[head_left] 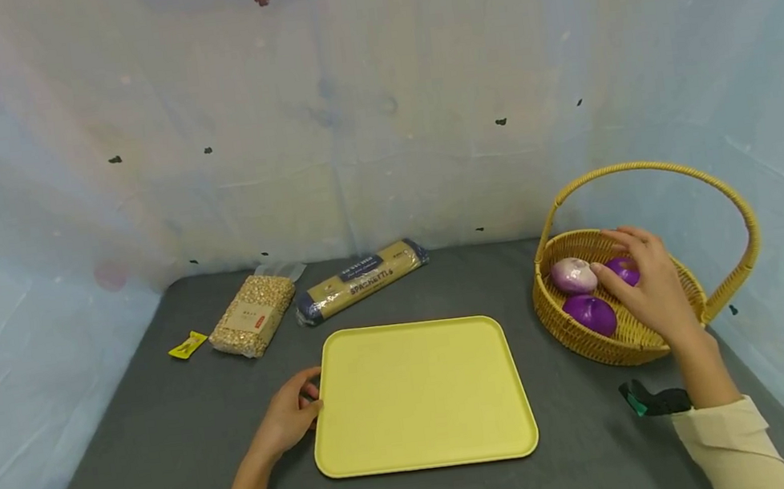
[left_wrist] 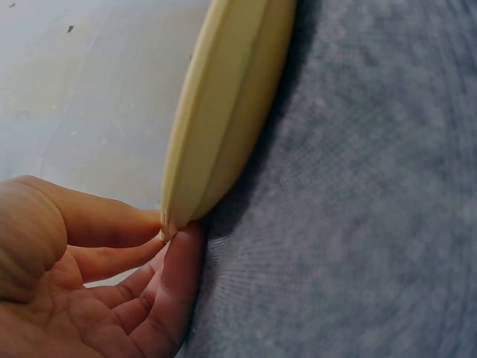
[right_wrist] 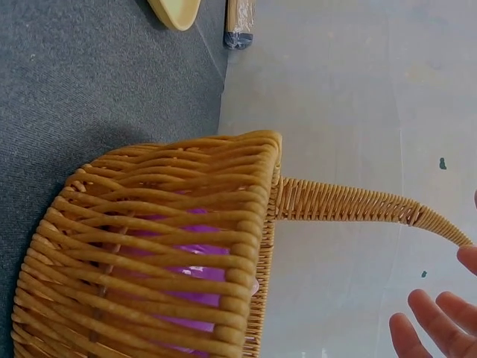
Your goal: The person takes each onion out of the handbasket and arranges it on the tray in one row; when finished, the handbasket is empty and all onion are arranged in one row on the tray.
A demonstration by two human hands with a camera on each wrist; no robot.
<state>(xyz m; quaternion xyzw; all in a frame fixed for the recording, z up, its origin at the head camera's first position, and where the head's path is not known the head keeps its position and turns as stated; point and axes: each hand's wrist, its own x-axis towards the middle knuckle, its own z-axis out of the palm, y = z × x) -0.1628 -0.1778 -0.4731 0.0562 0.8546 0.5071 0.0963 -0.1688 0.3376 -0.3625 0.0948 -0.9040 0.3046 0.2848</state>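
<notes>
So the right hand (head_left: pixel 646 280) is down inside the wicker basket (head_left: pixel 575 319), fingers spread and loosely bent over the onions, fingertips on or just above the pale pinkish onion (head_left: pixel 573 275), with a darker purple onion (head_left: pixel 623 270) tucked under the palm side and another purple onion (head_left: pixel 590 313) just below the thumb. Honestly can't tell from the head view whether it's actually got a grip on anything yet, and the right wrist view only shows bare fingertips off past the basket handle (right_wrist: pixel 358 205), so I'd call it relaxed and holding nothing. Those onions look round, smooth and kinda glossy, so probably slippery and firm rather than squishy, light enough for one hand; I'd cup one around its widest part with fingers underneath instead of pinching the top. Basket weave looks stiff, so it shouldn't collapse while you dig around. Left hand (head_left: pixel 293 414) is pinching the near-left edge of the yellow tray (head_left: pixel 419 391), thumb on top of the rim and fingers curled under it. The tray looks rigid and light. Beyond that hand sit a bag of grains (head_left: pixel 252 314), a spaghetti packet (head_left: pixel 361 280) and a small yellow sachet (head_left: pixel 188 345).
</notes>
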